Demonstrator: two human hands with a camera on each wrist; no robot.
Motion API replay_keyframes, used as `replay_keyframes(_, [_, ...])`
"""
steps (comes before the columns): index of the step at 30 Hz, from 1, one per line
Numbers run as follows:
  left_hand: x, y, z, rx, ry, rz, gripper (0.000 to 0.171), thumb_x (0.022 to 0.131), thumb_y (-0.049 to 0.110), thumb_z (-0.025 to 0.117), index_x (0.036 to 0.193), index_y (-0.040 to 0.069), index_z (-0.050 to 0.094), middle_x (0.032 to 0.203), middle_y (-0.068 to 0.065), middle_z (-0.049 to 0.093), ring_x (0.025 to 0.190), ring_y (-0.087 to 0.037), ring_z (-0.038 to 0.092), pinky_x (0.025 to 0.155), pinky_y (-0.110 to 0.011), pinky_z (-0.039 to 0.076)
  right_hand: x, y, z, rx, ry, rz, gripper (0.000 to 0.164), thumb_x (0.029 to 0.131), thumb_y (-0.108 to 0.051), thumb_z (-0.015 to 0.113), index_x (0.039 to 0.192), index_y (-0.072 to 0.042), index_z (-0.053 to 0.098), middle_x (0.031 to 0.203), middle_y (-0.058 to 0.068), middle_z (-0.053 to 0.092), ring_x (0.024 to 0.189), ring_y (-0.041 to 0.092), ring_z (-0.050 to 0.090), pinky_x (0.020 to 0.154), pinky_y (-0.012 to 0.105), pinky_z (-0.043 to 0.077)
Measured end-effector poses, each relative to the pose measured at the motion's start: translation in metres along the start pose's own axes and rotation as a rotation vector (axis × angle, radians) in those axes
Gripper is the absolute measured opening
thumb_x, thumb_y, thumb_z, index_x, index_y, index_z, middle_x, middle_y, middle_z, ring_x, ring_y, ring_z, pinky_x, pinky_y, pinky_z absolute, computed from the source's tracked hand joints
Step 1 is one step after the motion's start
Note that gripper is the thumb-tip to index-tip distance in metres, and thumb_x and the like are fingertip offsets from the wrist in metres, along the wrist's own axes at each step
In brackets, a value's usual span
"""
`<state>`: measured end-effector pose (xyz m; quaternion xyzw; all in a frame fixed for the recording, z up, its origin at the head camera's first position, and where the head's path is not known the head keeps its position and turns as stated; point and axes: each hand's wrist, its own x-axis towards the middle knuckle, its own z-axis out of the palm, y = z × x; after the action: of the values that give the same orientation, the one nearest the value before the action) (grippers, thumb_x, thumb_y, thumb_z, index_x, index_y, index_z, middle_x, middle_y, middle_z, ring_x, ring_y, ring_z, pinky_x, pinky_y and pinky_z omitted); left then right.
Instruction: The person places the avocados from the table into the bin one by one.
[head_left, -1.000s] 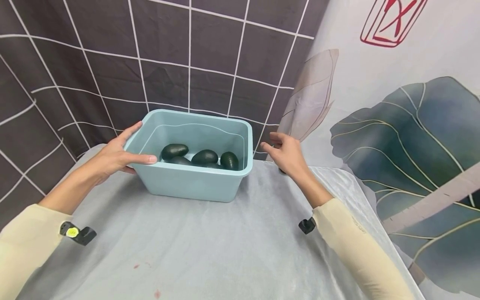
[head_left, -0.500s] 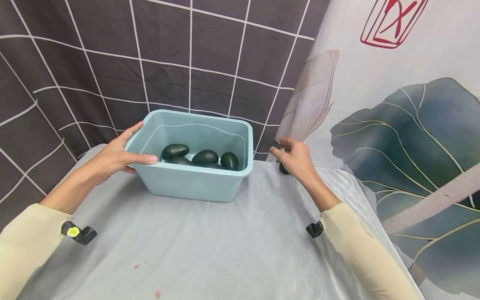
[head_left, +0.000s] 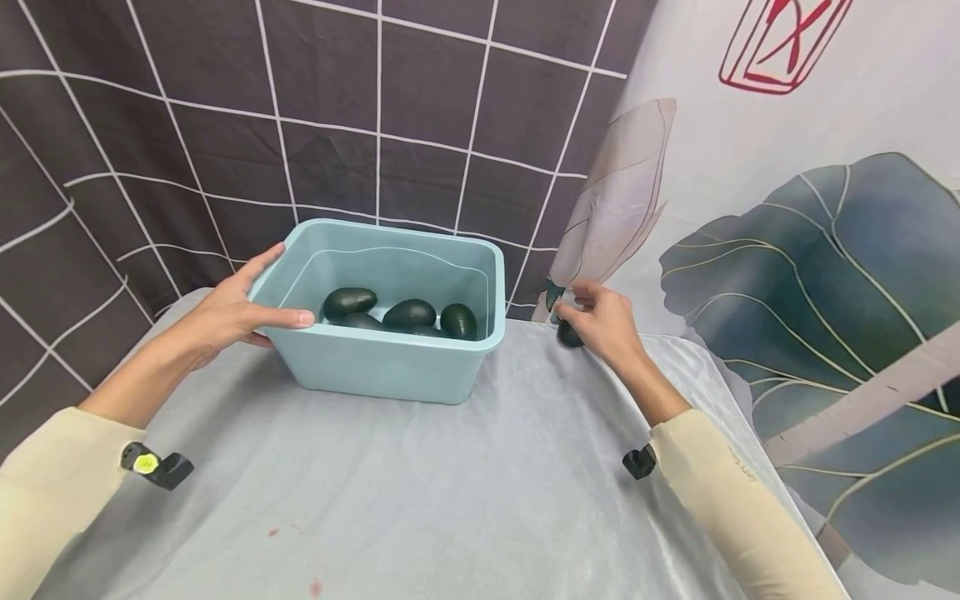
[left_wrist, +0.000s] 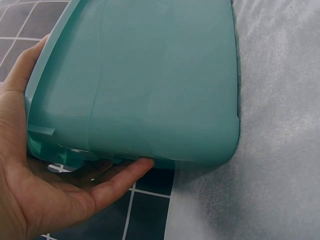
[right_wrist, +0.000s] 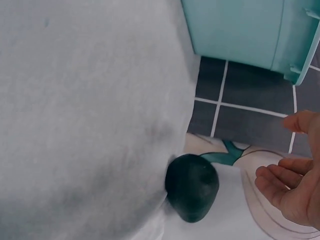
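A light blue plastic bin (head_left: pixel 382 362) stands near the back of the cloth-covered table, with several dark green avocados (head_left: pixel 408 314) on its floor. My left hand (head_left: pixel 225 317) grips the bin's left end, thumb along the front rim. In the left wrist view, the fingers of that left hand (left_wrist: pixel 75 200) lie against the bin wall (left_wrist: pixel 160 75). Another avocado (head_left: pixel 569 335) lies by the table's back edge, right of the bin. Above it hovers my right hand (head_left: pixel 606 323), fingers loosely bent; the right wrist view shows a gap between this hand (right_wrist: pixel 295 185) and the avocado (right_wrist: pixel 192 187).
Grey cloth (head_left: pixel 420 500) covers the table. Behind the bin hangs a dark curtain (head_left: pixel 420 100) with white grid lines. A white leaf-print curtain (head_left: pixel 810 292) hangs along the right side. Both sleeves carry black wrist mounts (head_left: pixel 157 467).
My right hand has moved right and slightly down, showing more of the lone avocado beneath it. The left hand and the bin have stayed in place.
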<state>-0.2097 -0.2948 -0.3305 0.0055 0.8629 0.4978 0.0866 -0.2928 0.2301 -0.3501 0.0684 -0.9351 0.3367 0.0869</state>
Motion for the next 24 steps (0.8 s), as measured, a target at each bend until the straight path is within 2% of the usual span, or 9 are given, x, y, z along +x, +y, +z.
replay_keyframes(14, [0.001, -0.001, 0.000, 0.013, 0.001, -0.006, 0.128, 0.099, 0.036, 0.087, 0.182, 0.041, -0.010, 0.185, -0.032, 0.015, 0.158, -0.050, 0.036, 0.098, -0.054, 0.064, 0.001, 0.022, 0.002, -0.081, 0.004, 0.023, 0.066, 0.103, -0.036, 0.078, 0.150, 0.009, 0.065, 0.145, 0.029, 0.073, 0.133, 0.046, 0.073, 0.116, 0.058, 0.056])
replay_keyframes(24, [0.001, -0.001, -0.001, 0.006, 0.001, -0.008, 0.128, 0.099, 0.036, 0.087, 0.182, 0.041, -0.010, 0.185, -0.032, 0.015, 0.158, -0.050, 0.036, 0.096, -0.051, 0.064, -0.001, 0.029, 0.004, -0.148, 0.009, 0.064, 0.070, 0.101, -0.036, 0.079, 0.150, 0.012, 0.064, 0.149, 0.034, 0.069, 0.143, 0.052, 0.063, 0.123, 0.061, 0.049])
